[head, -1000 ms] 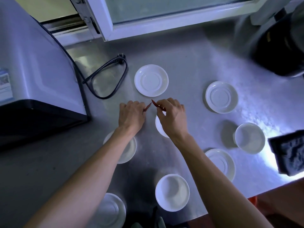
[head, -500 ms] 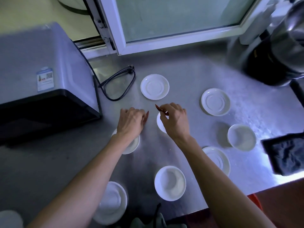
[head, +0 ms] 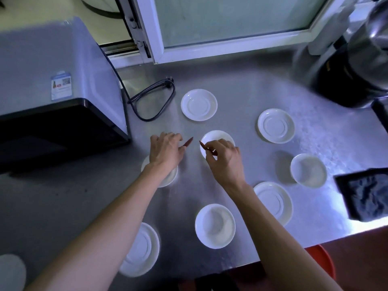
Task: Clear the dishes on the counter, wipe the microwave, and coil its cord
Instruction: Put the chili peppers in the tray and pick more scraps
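White saucers (head: pixel 199 104) across steel counter (head: pixel 241 97)

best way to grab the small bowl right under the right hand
Take the small bowl by its raised rim, pinching thumb outside and fingers inside, coming straight down from above. It sits upright and open on the counter, and the right hand already hovers over its near edge.

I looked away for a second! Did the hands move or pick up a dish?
The left hand and right hand, nearly touching a second ago, have drawn apart above the counter. The right hand now hovers over a small white bowl without visibly gripping it; the left holds nothing. The other dishes, cord and microwave seem to have stayed put; only the view shifted.
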A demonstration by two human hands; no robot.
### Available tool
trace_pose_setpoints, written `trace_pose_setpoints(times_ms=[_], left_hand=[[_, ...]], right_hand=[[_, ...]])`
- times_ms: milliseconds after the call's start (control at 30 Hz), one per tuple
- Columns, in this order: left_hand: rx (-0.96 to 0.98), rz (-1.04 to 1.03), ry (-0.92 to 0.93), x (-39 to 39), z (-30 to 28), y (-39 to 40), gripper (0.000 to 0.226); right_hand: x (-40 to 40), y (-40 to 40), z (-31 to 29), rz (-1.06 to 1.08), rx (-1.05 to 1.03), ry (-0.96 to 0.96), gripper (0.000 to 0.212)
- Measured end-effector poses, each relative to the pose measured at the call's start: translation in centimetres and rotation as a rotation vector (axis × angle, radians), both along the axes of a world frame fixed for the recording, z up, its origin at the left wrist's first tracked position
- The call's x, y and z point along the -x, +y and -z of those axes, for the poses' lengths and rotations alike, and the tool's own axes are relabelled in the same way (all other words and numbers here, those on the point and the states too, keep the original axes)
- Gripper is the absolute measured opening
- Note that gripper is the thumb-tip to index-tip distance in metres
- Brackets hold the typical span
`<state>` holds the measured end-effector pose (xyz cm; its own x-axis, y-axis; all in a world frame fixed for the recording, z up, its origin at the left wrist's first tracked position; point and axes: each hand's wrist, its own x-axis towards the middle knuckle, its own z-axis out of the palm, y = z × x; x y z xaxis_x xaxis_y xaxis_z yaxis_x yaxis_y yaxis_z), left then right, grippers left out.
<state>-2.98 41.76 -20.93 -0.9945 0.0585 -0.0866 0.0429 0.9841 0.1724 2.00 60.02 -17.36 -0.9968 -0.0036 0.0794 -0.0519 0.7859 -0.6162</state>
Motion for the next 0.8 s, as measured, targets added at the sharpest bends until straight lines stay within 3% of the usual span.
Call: trace_pose_setpoints(times_ms=[400,600,800], left_hand=[[0.207,0.069,-0.216,2.6,3.3,1.7,0.017],[0.157,0.092,-0.198,3.2,2.4,1.7,0.023],[-0.009,0.067,-0.048,2.6,-0.3,1.2,0.017]], right_hand=[[2.4,-0.3,1.3,0.005,0.058,-0.047,0.009],[2.9,-0.1,1.4,0.006,0.057,-0.058,0.009],[3.5,0.2,0.1,0.020,0.056,-0.060,0.011]])
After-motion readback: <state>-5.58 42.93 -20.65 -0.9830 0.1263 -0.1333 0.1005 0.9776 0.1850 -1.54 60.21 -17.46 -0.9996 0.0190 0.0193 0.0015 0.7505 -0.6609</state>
